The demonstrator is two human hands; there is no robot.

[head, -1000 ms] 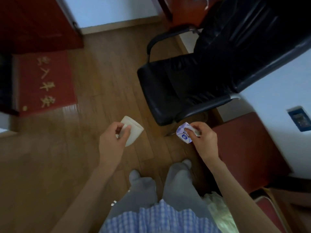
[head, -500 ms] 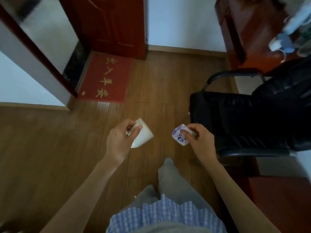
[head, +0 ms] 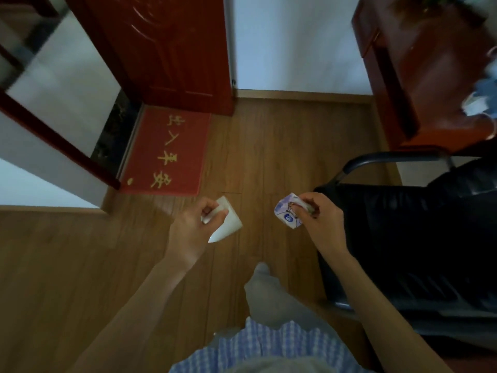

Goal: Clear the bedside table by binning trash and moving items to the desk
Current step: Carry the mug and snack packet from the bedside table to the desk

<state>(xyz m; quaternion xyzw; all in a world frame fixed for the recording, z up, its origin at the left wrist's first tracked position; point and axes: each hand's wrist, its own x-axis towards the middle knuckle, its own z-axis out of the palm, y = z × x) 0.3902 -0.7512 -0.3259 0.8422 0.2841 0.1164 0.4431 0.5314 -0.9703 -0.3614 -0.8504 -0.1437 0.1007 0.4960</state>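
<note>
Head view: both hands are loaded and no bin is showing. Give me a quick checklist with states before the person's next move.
1. Left hand grips white paper cup: ok.
2. Right hand pinches purple-and-white wrapper: ok.
3. Cup empty: cannot tell, its inside is not visible.
4. Bin in sight: not ok, none in this view.
5. Wooden floor ahead free of obstacles: ok; red doormat lies off to the left by the door.
6. Clearance on the right: not ok, the black office chair sits close beside the right forearm.
</note>
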